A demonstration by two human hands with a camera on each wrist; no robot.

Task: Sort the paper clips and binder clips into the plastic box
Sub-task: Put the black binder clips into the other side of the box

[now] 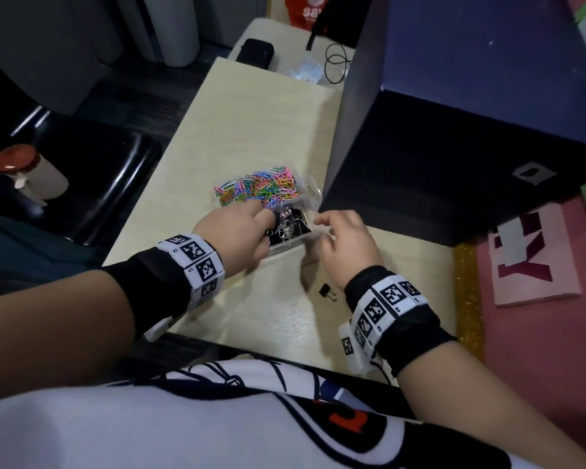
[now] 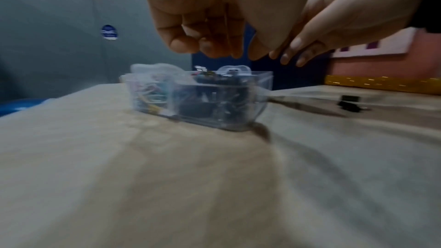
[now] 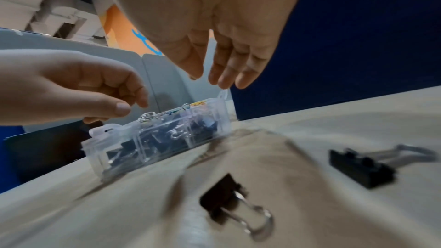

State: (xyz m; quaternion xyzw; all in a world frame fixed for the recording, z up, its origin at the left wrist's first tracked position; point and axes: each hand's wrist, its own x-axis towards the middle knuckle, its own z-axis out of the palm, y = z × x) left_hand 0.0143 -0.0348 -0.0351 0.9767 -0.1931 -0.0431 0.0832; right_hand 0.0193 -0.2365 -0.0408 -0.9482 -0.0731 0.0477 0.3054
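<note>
The clear plastic box [image 1: 310,187] sat mid-table, close against the dark blue partition [image 1: 454,130] on its right, with bare tabletop [image 1: 251,113] stretching away beyond it and to its left. Its far compartment brimmed with coloured paper clips [image 1: 261,187]; the near one held black binder clips [image 1: 290,225]. The left hand [image 1: 232,231] hung over the near compartment, fingers curled; whether they pinched anything I could not tell through the blur. The right hand [image 1: 347,247] hovered beside the box's right end, fingers loosely spread, holding nothing. Two loose binder clips [image 3: 360,167] lay near the table's front edge, one partly hidden by the right wrist from above.
</note>
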